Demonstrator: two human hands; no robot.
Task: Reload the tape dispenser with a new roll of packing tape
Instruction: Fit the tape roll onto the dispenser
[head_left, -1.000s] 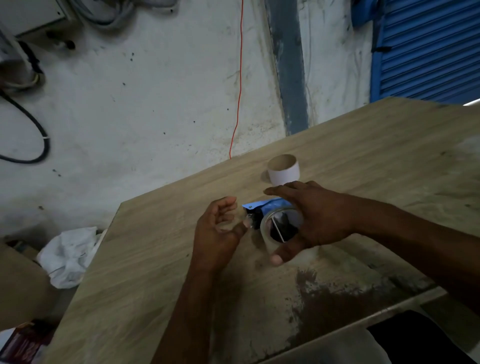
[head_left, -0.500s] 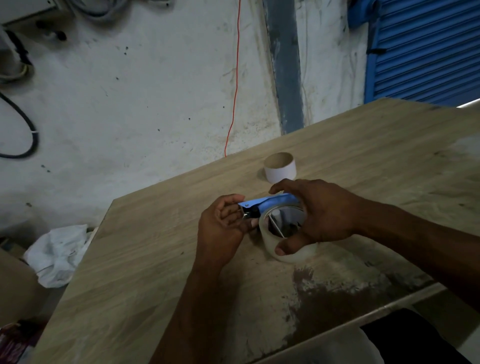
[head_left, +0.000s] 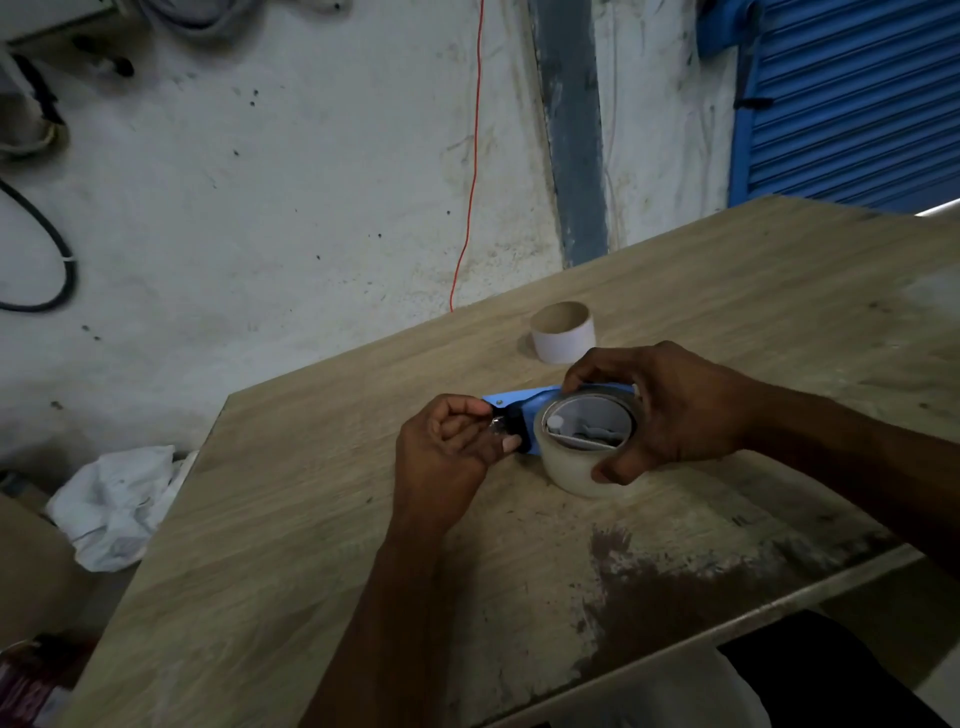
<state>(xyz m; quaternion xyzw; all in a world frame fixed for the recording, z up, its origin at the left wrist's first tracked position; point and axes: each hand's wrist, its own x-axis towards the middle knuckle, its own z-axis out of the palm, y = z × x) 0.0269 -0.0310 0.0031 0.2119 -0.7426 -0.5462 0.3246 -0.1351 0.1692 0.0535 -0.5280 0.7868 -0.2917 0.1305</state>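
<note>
The tape dispenser (head_left: 511, 415), lying flat near the empty core (head_left: 562, 332), is pinched at its front by the left hand (head_left: 447, 449), while the new roll (head_left: 589, 447) is gripped by the right hand (head_left: 670, 410).

Glossy tape roll (head_left: 576, 470), wood-grain table (head_left: 322, 519)

The tape dispenser (head_left: 511, 402) shows a bright blue plate with a black part at the end near the left hand (head_left: 447, 447). The roll of packing tape (head_left: 571, 467) is a pale, milky beige with a white inner core. The empty core (head_left: 562, 332) is white outside and tan cardboard inside. The table (head_left: 311, 519) has a light wood-grain pattern, worn to dark brown patches near its front edge. Behind, the wall (head_left: 285, 182) is dirty white with dark specks, crossed by a thin red wire (head_left: 470, 182); the shutter (head_left: 857, 98) is blue with horizontal ribs.
</note>
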